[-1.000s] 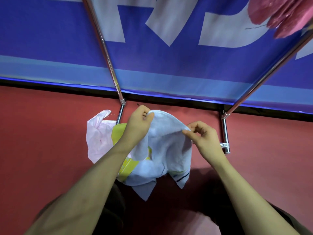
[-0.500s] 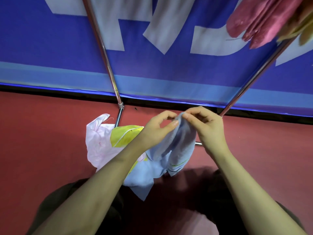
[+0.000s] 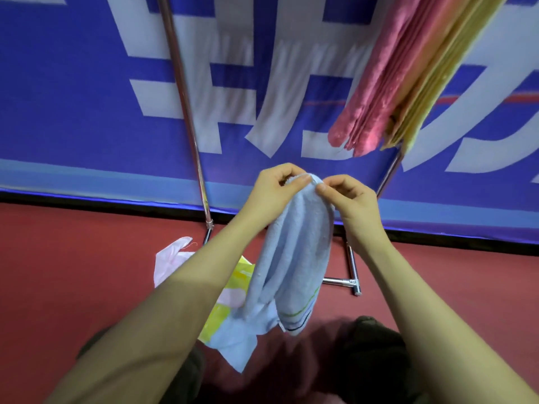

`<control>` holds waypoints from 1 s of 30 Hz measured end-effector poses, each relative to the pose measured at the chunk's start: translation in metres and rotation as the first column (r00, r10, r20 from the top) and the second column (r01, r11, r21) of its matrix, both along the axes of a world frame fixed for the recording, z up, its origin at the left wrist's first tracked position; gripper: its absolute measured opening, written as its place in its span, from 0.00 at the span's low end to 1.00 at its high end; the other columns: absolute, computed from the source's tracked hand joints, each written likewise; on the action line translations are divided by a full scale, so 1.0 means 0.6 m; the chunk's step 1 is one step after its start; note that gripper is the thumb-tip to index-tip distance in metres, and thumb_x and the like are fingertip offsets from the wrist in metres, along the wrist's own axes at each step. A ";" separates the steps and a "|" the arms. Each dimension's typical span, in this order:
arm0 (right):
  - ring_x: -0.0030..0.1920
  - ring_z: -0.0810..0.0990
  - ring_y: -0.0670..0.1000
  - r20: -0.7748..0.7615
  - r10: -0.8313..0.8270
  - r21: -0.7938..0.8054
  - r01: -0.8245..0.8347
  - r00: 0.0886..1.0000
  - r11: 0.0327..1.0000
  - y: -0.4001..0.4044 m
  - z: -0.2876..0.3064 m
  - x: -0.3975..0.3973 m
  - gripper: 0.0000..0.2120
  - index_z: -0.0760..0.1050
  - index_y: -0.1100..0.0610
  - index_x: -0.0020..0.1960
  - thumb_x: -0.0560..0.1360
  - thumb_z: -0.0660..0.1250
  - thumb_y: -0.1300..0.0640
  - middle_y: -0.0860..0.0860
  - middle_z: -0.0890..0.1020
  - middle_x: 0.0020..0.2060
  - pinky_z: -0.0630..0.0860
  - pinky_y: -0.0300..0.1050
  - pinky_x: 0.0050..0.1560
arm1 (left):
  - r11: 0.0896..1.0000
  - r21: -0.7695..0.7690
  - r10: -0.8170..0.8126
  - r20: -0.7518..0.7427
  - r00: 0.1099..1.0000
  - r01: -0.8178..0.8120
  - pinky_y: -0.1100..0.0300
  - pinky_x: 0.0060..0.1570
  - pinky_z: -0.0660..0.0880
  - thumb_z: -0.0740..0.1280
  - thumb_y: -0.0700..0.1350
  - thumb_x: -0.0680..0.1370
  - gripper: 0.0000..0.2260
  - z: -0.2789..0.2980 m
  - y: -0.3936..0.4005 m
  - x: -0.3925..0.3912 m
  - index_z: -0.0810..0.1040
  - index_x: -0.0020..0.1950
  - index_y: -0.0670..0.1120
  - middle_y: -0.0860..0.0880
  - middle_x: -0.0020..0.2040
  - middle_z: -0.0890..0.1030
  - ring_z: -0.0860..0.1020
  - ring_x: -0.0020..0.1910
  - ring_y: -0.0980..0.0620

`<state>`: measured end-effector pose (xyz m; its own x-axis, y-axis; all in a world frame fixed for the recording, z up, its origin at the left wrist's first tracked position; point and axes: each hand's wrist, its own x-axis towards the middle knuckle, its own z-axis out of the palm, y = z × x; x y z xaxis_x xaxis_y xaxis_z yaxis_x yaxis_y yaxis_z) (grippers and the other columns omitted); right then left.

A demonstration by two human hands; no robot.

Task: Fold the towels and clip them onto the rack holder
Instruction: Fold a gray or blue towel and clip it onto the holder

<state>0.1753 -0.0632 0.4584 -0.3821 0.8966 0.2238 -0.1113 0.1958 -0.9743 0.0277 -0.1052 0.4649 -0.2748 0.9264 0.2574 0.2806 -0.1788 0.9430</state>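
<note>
Two hands: both pinched the top fold of one light blue towel (image 3: 294,258), held up in front of the rack.
Left grip: left hand (image 3: 272,193) closed on the towel's top edge, thumb and forefinger curled over the fold.
Right grip: right hand (image 3: 351,204) closed on the same edge, just beside the left, fingertips nearly touching it.
Towel: hung doubled from the pinch, its striped green and dark hem at the bottom, clear of the floor.
Pile below: more cloths lay on the red floor (image 3: 73,272) under the left forearm, a pink one (image 3: 172,260), a yellow one (image 3: 230,298) and a pale blue one (image 3: 233,342), partly overlapping.
Rack: metal poles (image 3: 186,112) rose at left and right, with a foot bar (image 3: 347,282) resting on the floor behind the towel.
Hung towels: pink towels (image 3: 370,91) and yellow towels (image 3: 431,74) hung folded at upper right; how they were fastened could not be seen.
Backdrop: blue banner (image 3: 73,112) with large white lettering stood behind the rack.
</note>
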 end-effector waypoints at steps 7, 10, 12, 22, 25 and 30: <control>0.33 0.76 0.44 0.136 0.104 -0.058 -0.097 0.985 0.994 -0.015 0.033 0.044 0.05 0.79 0.59 0.41 0.72 0.70 0.68 0.46 0.81 0.30 0.72 0.34 0.38 | 0.960 0.134 0.234 0.104 0.967 -0.247 0.72 0.40 0.68 0.66 0.42 0.77 0.04 0.099 -0.020 -0.010 0.79 0.42 0.47 0.55 0.38 0.78 0.72 0.35 0.64; 0.33 0.76 0.43 0.218 0.087 -0.104 -0.066 0.972 0.992 -0.019 0.026 0.067 0.03 0.78 0.63 0.43 0.71 0.71 0.68 0.48 0.80 0.30 0.72 0.34 0.38 | 0.954 0.087 0.275 0.133 0.952 -0.288 0.72 0.40 0.68 0.66 0.43 0.77 0.06 0.111 -0.028 -0.025 0.78 0.40 0.49 0.56 0.39 0.78 0.73 0.37 0.63; 0.30 0.76 0.43 0.246 0.048 -0.124 -0.018 0.968 0.992 -0.025 0.024 0.077 0.03 0.78 0.63 0.43 0.71 0.70 0.68 0.48 0.80 0.29 0.73 0.35 0.35 | 0.949 0.069 0.301 0.106 0.948 -0.309 0.72 0.39 0.68 0.66 0.43 0.77 0.07 0.110 -0.034 -0.028 0.78 0.39 0.49 0.55 0.38 0.78 0.73 0.37 0.61; 0.30 0.73 0.36 0.236 -0.084 0.197 0.037 0.968 0.980 -0.052 0.127 0.044 0.05 0.79 0.60 0.38 0.73 0.71 0.64 0.47 0.79 0.30 0.69 0.29 0.36 | 0.989 -0.124 0.054 -0.241 0.969 -0.086 0.43 0.66 0.66 0.62 0.57 0.70 0.13 0.071 -0.073 0.010 0.73 0.54 0.58 0.62 0.50 0.76 0.73 0.60 0.52; 0.29 0.74 0.35 0.242 -0.054 0.214 0.002 0.969 0.977 -0.063 0.139 0.033 0.06 0.80 0.58 0.37 0.73 0.70 0.64 0.43 0.79 0.28 0.69 0.28 0.35 | 0.990 -0.139 -0.062 -0.264 0.963 0.026 0.42 0.68 0.62 0.61 0.53 0.77 0.12 0.076 -0.078 0.034 0.72 0.61 0.58 0.61 0.57 0.75 0.70 0.66 0.54; 0.32 0.76 0.39 0.156 -0.042 0.224 0.006 0.987 0.975 -0.072 0.161 0.043 0.07 0.80 0.59 0.36 0.72 0.71 0.65 0.45 0.81 0.29 0.71 0.31 0.36 | 0.994 -0.090 -0.068 -0.096 0.993 0.059 0.67 0.52 0.71 0.64 0.45 0.79 0.06 0.086 -0.091 0.063 0.78 0.52 0.45 0.51 0.46 0.80 0.76 0.48 0.56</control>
<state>0.2008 -0.1062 0.5550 -0.4080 0.8404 0.3566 0.0487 0.4101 -0.9108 0.0654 -0.1600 0.5167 -0.1922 0.9611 0.1982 0.3635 -0.1178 0.9241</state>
